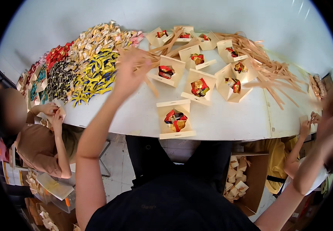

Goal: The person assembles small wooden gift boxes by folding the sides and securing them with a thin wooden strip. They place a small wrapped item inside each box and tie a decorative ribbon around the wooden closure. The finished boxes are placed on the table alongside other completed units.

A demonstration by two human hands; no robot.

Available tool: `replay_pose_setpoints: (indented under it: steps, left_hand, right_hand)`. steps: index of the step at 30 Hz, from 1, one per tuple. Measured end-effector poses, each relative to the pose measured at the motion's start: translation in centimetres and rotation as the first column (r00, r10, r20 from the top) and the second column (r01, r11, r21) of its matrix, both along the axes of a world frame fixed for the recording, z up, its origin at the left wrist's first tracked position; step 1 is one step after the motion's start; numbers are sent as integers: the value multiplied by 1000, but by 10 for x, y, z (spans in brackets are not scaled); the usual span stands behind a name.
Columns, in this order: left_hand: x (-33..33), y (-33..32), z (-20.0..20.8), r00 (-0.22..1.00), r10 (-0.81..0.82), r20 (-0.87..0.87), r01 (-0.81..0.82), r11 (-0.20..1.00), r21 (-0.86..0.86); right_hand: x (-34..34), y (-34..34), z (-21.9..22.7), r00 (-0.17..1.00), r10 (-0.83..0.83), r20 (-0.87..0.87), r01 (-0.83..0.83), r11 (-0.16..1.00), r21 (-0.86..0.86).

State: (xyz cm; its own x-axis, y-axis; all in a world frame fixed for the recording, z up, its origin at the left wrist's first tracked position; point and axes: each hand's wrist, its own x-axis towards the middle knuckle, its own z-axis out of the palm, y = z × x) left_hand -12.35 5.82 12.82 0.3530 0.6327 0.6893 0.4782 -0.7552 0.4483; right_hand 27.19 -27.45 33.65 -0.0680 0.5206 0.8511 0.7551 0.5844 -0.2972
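My left hand (131, 73), smeared by motion, is raised over the table between the yellow-and-blue wrapped candies (97, 77) and the open cream paper boxes. Tan ribbon strips (151, 86) show beside it; whether it holds any I cannot make out. At the far right rim my right hand (331, 102) is blurred and partly cut off, close to some bagged goods (317, 86). Its fingers cannot be read. Nearest to me stands an open cream box (174, 133) with red, gold and dark wrapped candies inside. Several similar filled boxes stand behind it, one of them a box (187, 85) in the middle.
Piled wrapped candies (97, 38) cover the table's left side. More tan ribbons (266, 73) spread at the back right. A co-worker (39, 146) handles a small box at left; another person's hands (309, 121) work at right. A cardboard carton (257, 184) of folded boxes sits below the table.
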Motion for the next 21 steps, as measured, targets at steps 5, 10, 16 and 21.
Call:
replay_pose_setpoints:
  steps: [5,10,16,21]
  left_hand:
    - [25,-82,-66,973,-229,-20,185,832,-524]
    - [28,-104,-90,967,-193,166,254,689,-679]
    - [24,-131,-91,938,-281,201,345,735,-583]
    - [28,-155,-97,868,-360,342,496,650,-576]
  right_hand:
    - [-83,30,-180,895,235,380,-116,943,-311]
    - [-132,73,-264,897,201,393,-86,953,-292]
    - [-130,89,-286,949,173,265,-54,913,-405]
    - [-135,93,-287,981,33,190,35,938,-344]
